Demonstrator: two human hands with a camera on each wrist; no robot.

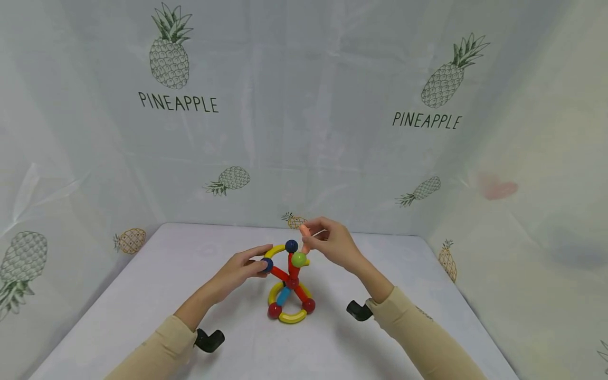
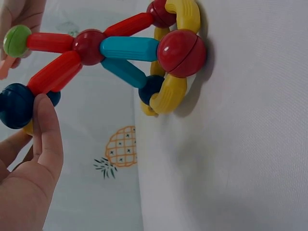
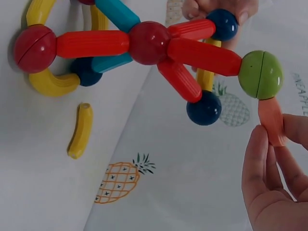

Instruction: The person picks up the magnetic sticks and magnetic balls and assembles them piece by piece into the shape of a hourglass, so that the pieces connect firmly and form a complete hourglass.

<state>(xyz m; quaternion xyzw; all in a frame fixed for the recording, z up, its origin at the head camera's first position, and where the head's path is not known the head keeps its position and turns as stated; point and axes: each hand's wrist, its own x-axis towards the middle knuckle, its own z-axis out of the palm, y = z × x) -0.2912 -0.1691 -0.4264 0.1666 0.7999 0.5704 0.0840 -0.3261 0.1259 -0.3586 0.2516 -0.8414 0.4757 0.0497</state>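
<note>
A magnetic stick-and-ball structure stands on the white table, with a dark red centre ball [image 3: 150, 43] joining red rods above and blue rods below. My left hand [image 1: 235, 272] pinches a dark blue ball [image 2: 17, 106] at its upper left. Between the thumb and fingers of my right hand [image 1: 332, 244] is a curved orange stick [image 3: 271, 121]. One end of it meets the green ball [image 3: 260, 74] at the tip of a red rod. Farther back, a yellow curved stick [image 1: 275, 250] links two dark blue balls. Yellow curved sticks and balls form the ring-shaped base [image 1: 292, 317].
A loose yellow curved stick [image 3: 81, 131] lies on the table [image 1: 228, 338] behind the base. Pineapple-printed sheeting [image 1: 304, 132] rises at the back and both sides. Black elbow-shaped pieces [image 1: 359, 311] hang by both wrists.
</note>
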